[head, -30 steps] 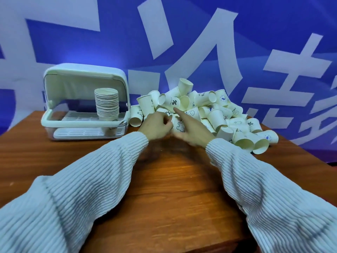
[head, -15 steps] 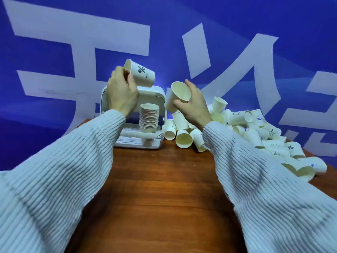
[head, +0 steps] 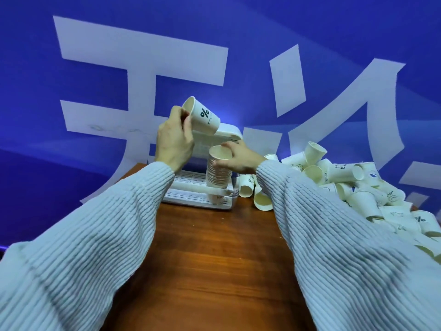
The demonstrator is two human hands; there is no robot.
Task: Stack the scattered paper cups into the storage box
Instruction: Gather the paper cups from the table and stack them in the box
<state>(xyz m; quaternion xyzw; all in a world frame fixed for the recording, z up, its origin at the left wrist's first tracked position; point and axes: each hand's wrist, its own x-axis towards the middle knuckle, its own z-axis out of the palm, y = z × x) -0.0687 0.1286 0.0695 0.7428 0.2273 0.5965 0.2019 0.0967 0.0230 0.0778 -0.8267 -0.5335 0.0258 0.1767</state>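
Here, ribbed sleeves (head: 334, 235); smooth conical paper cup (head: 202, 117) pinched.

Bare table (head: 214, 259) in front of the box (head: 191, 199) gives open passage; loose cups (head: 358, 187) crowd its right side, and the stack (head: 218, 173) fills its right end.

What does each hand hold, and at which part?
Left hand grips the percent-sign cup near its rim. Right hand grips the top cup of the stack, at its rim.

Cup stack (head: 218, 173) upright in storage box (head: 191, 197), loose cups (head: 346, 182) beside
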